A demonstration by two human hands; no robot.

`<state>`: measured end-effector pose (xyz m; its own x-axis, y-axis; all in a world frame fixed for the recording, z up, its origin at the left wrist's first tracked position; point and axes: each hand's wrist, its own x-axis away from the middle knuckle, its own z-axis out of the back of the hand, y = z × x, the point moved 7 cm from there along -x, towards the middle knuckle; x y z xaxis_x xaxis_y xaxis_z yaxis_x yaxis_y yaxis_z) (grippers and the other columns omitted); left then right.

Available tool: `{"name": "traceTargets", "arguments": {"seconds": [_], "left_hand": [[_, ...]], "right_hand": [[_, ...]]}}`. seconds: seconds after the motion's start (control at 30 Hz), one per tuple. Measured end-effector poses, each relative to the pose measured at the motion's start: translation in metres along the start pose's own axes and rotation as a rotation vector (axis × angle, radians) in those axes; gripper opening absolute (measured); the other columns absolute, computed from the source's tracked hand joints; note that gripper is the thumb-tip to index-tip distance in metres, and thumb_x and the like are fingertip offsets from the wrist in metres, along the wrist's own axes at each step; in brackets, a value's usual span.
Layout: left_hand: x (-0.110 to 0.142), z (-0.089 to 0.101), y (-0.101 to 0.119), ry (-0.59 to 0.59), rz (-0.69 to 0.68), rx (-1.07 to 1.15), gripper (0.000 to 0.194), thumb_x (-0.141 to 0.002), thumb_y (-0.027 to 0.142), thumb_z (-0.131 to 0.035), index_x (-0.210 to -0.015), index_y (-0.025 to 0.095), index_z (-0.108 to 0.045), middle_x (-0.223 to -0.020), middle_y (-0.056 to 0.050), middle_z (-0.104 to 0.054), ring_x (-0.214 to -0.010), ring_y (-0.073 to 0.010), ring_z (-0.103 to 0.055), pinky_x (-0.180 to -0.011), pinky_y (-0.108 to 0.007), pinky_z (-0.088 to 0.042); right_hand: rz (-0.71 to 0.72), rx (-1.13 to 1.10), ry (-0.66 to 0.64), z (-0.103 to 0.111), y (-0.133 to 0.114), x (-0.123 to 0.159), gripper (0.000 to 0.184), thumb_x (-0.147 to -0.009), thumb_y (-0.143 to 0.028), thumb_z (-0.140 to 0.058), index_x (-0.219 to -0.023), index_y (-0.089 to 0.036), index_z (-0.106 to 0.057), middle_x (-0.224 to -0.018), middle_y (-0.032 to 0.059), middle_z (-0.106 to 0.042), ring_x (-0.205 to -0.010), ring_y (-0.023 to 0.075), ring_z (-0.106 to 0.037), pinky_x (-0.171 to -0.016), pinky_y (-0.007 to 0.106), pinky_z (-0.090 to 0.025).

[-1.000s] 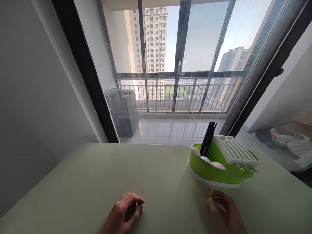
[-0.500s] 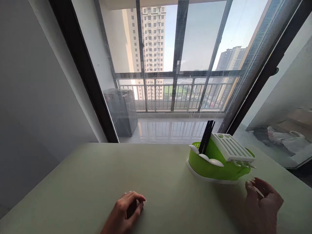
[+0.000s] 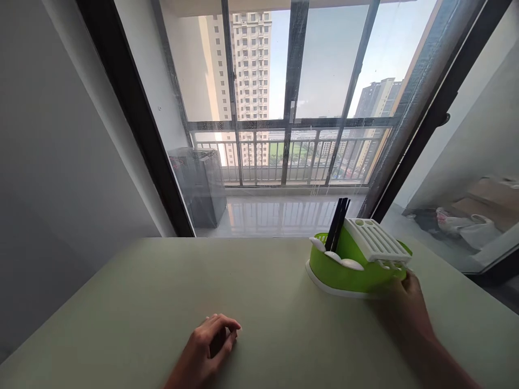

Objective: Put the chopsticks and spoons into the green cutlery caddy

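My left hand rests on the table at the lower middle. Its fingers curl, and the thumb tip meets the index fingertip around a hollow with nothing visible inside. At the right stands a green cutlery holder with a white base and a white slotted top. Black chopsticks stick up from its left part, and white spoons hang over the front rim. My right hand is at the holder's right end, just below small white hooks. Motion blur smears its fingers, so its grip is unclear.
The pale green table runs up to a glass door with a dark frame. Behind the glass are a covered grey appliance and a balcony railing. White plastic bags lie beyond the table at the right.
My right hand swung right past the cutlery holder's front, then moved in to its right end. My left hand stayed nearly still. The view shifted slightly.
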<state>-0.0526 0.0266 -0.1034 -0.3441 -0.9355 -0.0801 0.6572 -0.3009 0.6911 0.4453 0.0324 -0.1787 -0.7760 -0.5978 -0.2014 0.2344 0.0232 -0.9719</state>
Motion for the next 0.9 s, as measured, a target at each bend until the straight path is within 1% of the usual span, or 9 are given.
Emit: {"name": "traceTargets", "arguments": {"seconds": [0.1, 0.27, 0.4, 0.53, 0.63, 0.77, 0.9], "left_hand": [[-0.001, 0.001, 0.001, 0.005, -0.003, -0.002, 0.029, -0.096, 0.047, -0.052, -0.094, 0.024, -0.070, -0.080, -0.002, -0.067, -0.076, -0.0162, -0.061, -0.072, -0.024, -0.051], [-0.001, 0.001, 0.001, 0.002, 0.006, -0.008, 0.028, -0.096, 0.046, -0.052, -0.093, 0.025, -0.070, -0.079, -0.001, -0.066, -0.074, -0.0151, -0.060, -0.068, -0.023, -0.049], [-0.001, -0.002, -0.003, -0.023, -0.010, -0.027, 0.029, -0.097, 0.046, -0.049, -0.096, 0.024, -0.068, -0.082, -0.001, -0.067, -0.076, -0.0151, -0.061, -0.067, -0.022, -0.048], [-0.002, -0.005, -0.008, -0.038, -0.038, -0.033, 0.028, -0.098, 0.044, -0.048, -0.097, 0.024, -0.067, -0.083, -0.001, -0.066, -0.075, -0.0151, -0.060, -0.069, -0.023, -0.048], [-0.002, -0.006, -0.012, -0.040, -0.060, -0.030, 0.026, -0.098, 0.042, -0.048, -0.098, 0.025, -0.067, -0.084, -0.001, -0.067, -0.076, -0.0152, -0.061, -0.071, -0.024, -0.048], [-0.002, -0.007, -0.015, -0.027, -0.068, -0.043, 0.024, -0.098, 0.041, -0.049, -0.098, 0.025, -0.067, -0.084, -0.001, -0.067, -0.077, -0.0158, -0.061, -0.070, -0.023, -0.048], [-0.002, -0.007, -0.011, -0.022, -0.083, -0.045, 0.026, -0.099, 0.041, -0.048, -0.098, 0.024, -0.066, -0.082, -0.002, -0.067, -0.073, -0.0154, -0.060, -0.067, -0.023, -0.047]], "right_hand": [[-0.066, -0.052, -0.031, -0.009, 0.000, 0.012, 0.067, -0.076, -0.055, -0.062, -0.133, -0.021, -0.053, -0.120, 0.0092, -0.063, -0.108, 0.0282, -0.060, -0.088, 0.039, -0.052], [-0.049, -0.075, -0.055, -0.024, -0.014, 0.032, 0.067, -0.083, -0.055, -0.055, -0.140, -0.020, -0.048, -0.134, 0.0104, -0.057, -0.121, 0.0273, -0.054, -0.101, 0.040, -0.045], [-0.077, -0.079, -0.050, -0.036, -0.021, 0.053, 0.068, -0.089, -0.056, -0.051, -0.146, -0.020, -0.042, -0.145, 0.0119, -0.050, -0.131, 0.0281, -0.048, -0.109, 0.042, -0.037], [-0.138, -0.118, -0.064, -0.050, -0.028, 0.076, 0.074, -0.088, -0.057, -0.055, -0.152, -0.025, -0.034, -0.148, 0.0106, -0.049, -0.130, 0.0286, -0.049, -0.107, 0.043, -0.039], [-0.172, -0.129, -0.086, -0.062, -0.037, 0.094, 0.075, -0.088, -0.058, -0.056, -0.152, -0.026, -0.033, -0.148, 0.0099, -0.050, -0.131, 0.0283, -0.049, -0.108, 0.043, -0.038], [-0.218, -0.143, -0.168, -0.078, -0.050, 0.115, 0.073, -0.089, -0.062, -0.051, -0.152, -0.031, -0.032, -0.147, 0.0072, -0.050, -0.133, 0.0280, -0.047, -0.111, 0.044, -0.035], [-0.250, -0.102, -0.266, -0.087, -0.062, 0.134, 0.075, -0.088, -0.068, -0.049, -0.152, -0.035, -0.030, -0.146, 0.0050, -0.050, -0.134, 0.0288, -0.046, -0.112, 0.047, -0.034]]}}
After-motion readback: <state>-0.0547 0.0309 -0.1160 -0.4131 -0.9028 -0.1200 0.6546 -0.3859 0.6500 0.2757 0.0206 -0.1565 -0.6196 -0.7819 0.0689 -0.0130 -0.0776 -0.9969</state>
